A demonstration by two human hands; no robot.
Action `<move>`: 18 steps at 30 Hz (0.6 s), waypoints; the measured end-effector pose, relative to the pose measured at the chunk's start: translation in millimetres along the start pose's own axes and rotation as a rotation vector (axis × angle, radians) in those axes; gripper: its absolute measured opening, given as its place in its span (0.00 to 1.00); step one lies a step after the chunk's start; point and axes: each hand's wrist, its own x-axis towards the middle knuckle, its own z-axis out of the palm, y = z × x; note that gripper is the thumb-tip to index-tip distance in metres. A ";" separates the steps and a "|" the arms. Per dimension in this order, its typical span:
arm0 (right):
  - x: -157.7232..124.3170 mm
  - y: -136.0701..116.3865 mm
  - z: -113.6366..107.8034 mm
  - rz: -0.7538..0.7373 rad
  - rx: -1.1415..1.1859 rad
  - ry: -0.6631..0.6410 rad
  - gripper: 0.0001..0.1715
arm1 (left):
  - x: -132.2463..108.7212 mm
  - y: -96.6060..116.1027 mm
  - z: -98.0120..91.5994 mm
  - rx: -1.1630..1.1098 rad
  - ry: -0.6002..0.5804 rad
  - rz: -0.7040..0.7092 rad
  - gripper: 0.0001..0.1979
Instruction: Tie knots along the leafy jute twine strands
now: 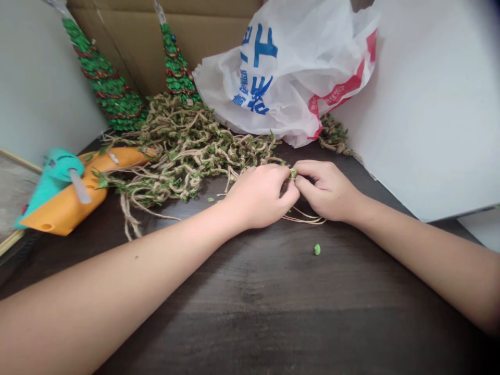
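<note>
My left hand (260, 195) and my right hand (332, 188) meet fingertip to fingertip over the dark tabletop. Between them they pinch a knot of brown twine (292, 174), mostly covered by the fingers. Loose strands (307, 217) of the twine trail below, near the right palm. Just behind and left of my left hand lies a large tangled heap of knotted twine with small green leaves (195, 148). One loose green leaf (317, 249) rests on the table in front of the hands.
An orange and teal glue gun (74, 192) with a clear stick lies at the left. Two green tinsel Christmas trees (113, 96) lean at the back. A white plastic bag (289, 73) partly covers more leafy twine (334, 134). A white panel (429, 114) borders the right side.
</note>
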 end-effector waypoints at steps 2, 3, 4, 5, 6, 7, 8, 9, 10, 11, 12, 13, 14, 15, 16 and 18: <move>0.0 0.1 0.1 0.003 0.001 -0.001 0.14 | 0.1 -0.1 0.3 -0.001 0.001 0.002 0.13; 0.1 0.1 0.2 0.006 0.002 -0.001 0.14 | 0.1 -0.1 0.4 -0.001 0.001 0.002 0.13; 0.1 0.2 0.2 0.009 0.004 -0.001 0.14 | 0.0 0.0 0.4 -0.001 0.000 0.002 0.13; 0.1 0.2 0.3 0.011 0.008 -0.001 0.14 | 0.0 0.0 0.3 0.000 0.000 0.002 0.13; 0.2 0.3 0.3 0.013 0.011 0.000 0.14 | -0.1 0.1 0.1 0.001 -0.001 0.001 0.13; 0.2 0.4 0.2 0.013 0.015 0.001 0.14 | -0.1 0.3 -0.2 0.002 -0.003 0.000 0.13; 0.1 0.5 0.2 0.013 0.016 0.002 0.14 | -0.2 0.5 -0.5 0.003 -0.004 -0.001 0.13; 0.1 0.6 0.1 0.012 0.016 0.001 0.14 | -0.3 0.7 -0.8 0.004 -0.004 -0.003 0.13; 0.0 0.7 0.0 0.010 0.015 0.001 0.14 | -0.3 0.9 -1.2 0.004 -0.004 -0.004 0.13; -0.1 0.7 -0.1 0.009 0.012 -0.001 0.14 | -0.3 1.2 -1.5 0.004 -0.006 -0.004 0.13; -0.1 0.8 -0.2 0.010 0.009 -0.003 0.14 | -0.3 1.4 -1.8 0.004 -0.008 -0.005 0.13; -0.2 0.8 -0.2 0.011 0.005 -0.005 0.14 | -0.3 1.6 -2.0 0.003 -0.010 -0.006 0.13; -0.1 0.7 -0.1 0.013 0.001 -0.007 0.14 | -0.2 1.7 -2.1 0.003 -0.012 -0.007 0.13; -0.1 0.7 0.0 0.015 -0.001 -0.007 0.14 | 0.0 1.7 -2.2 0.004 -0.014 -0.008 0.13; 0.0 0.6 0.1 0.016 -0.002 -0.007 0.14 | 0.1 1.7 -2.2 0.006 -0.014 -0.008 0.13; 0.1 0.5 0.4 0.014 0.000 -0.005 0.14 | 0.2 1.7 -2.2 0.011 -0.015 -0.007 0.12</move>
